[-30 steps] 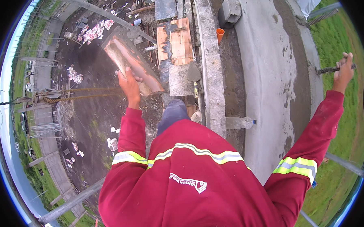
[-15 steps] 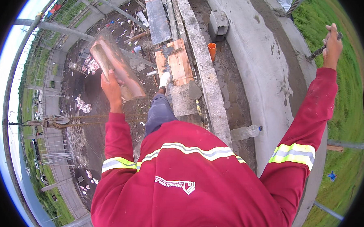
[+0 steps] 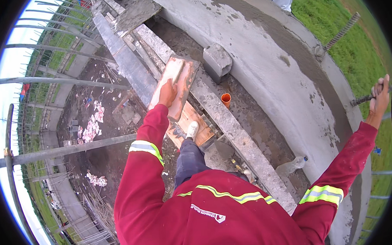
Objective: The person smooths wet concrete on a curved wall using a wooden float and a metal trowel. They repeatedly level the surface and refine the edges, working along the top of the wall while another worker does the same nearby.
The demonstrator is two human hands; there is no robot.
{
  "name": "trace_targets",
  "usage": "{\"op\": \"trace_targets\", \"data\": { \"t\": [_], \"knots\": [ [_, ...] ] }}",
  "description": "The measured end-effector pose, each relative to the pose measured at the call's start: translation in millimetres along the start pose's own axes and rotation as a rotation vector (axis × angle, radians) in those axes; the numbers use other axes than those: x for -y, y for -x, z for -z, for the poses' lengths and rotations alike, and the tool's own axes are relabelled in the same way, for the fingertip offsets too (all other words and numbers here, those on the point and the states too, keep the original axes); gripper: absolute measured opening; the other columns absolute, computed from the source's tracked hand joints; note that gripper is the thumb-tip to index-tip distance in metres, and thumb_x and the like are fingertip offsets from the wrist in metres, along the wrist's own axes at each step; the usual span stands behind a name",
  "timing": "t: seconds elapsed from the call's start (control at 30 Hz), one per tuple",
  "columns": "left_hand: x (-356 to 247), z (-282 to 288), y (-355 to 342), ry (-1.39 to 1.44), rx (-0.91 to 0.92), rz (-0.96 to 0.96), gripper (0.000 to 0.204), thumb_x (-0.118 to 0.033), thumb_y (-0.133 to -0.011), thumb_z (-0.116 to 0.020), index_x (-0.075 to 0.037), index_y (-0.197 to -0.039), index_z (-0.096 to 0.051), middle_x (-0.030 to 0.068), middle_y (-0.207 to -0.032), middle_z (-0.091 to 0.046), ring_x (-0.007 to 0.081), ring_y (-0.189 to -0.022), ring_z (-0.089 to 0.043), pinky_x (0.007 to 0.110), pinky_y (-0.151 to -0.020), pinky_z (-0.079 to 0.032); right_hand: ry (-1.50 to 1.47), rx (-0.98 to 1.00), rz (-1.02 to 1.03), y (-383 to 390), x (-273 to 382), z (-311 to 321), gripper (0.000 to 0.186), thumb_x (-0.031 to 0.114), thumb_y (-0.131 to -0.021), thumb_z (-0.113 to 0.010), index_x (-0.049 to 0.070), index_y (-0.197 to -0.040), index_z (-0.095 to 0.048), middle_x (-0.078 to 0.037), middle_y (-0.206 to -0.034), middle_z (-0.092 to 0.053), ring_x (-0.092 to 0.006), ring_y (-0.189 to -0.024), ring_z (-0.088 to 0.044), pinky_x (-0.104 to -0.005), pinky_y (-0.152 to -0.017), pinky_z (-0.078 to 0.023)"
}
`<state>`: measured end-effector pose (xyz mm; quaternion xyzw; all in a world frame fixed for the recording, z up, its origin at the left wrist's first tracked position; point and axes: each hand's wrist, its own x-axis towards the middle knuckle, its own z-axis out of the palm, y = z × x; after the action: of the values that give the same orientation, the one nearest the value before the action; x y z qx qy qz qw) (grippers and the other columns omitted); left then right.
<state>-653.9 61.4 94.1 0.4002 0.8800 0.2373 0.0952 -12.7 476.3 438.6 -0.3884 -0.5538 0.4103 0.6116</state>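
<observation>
Left hand [image 3: 167,93] closed around the near edge of a flat wooden board [image 3: 177,86], rectangular, pale and mortar-smeared, held out over a long grey concrete beam [image 3: 231,129] with a rough, gritty top. Right hand [image 3: 380,98] flung wide, fingers wrapped tight round a ribbed steel rebar [image 3: 362,100], its far end lost at the dark rim of the view. Both arms in red sleeves with yellow reflective bands. Beyond the beam, a broad curved slab of wet cement [image 3: 267,62], smooth and grey, darker in patches. On it, a blocky concrete brick [image 3: 217,60]; close by, a short orange pipe stub [image 3: 225,99] standing upright. One white shoe [image 3: 191,130] planted on a small timber platform [image 3: 195,124], the other foot hidden beneath the torso. A clear plastic bottle [image 3: 292,165] lying beside the beam, partly masked by its edge. To the left, open drop past thin scaffold poles [image 3: 66,150] to littered ground far below; green grass [image 3: 331,11] at the right edge.
</observation>
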Motion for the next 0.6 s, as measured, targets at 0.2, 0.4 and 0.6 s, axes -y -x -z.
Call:
{"op": "trace_targets", "data": {
  "t": [0.2, 0.4, 0.6],
  "knots": [
    [4.4, -75.4, -140.5, 0.149, 0.333, -0.28, 0.044, -0.017, -0.095, -0.059, 0.001, -0.135, -0.053, 0.0334, -0.103, -0.067, 0.05, -0.098, -0.064, 0.054, -0.088, -0.051, 0.075, -0.155, -0.046, 18.5, 23.8, 9.8, 0.035, 0.034, -0.108, -0.054, 0.012, -0.081, -0.053, 0.007, -0.061, -0.029, -0.0072, -0.054, -0.024, -0.0273, -0.054, -0.021],
    [-13.8, -107.8, -179.8, 0.294, 0.412, -0.409, 0.046, -0.018, -0.097, -0.057, -0.006, -0.14, -0.05, 0.0314, -0.116, -0.065, 0.0499, -0.106, -0.061, 0.054, -0.091, -0.049, 0.243, -0.526, -0.044, 36.9, 32.9, -21.2, 0.034, 0.034, -0.109, -0.053, 0.011, -0.083, -0.05, 0.005, -0.064, -0.03, -0.0111, -0.058, -0.027, -0.0293, -0.059, -0.026],
    [-4.8, -103.2, -171.8, 0.269, 0.486, -0.357, 0.043, -0.017, -0.097, -0.058, -0.007, -0.138, -0.049, 0.031, -0.098, -0.068, 0.0517, -0.091, -0.064, 0.056, -0.078, -0.05, 0.275, -0.37, -0.135, 19.5, 33.3, 55.0, 0.024, 0.028, -0.109, -0.052, 0.011, -0.092, -0.051, 0.001, -0.081, -0.049, -0.0167, -0.078, -0.049, -0.0367, -0.084, -0.042]
  ]
}}
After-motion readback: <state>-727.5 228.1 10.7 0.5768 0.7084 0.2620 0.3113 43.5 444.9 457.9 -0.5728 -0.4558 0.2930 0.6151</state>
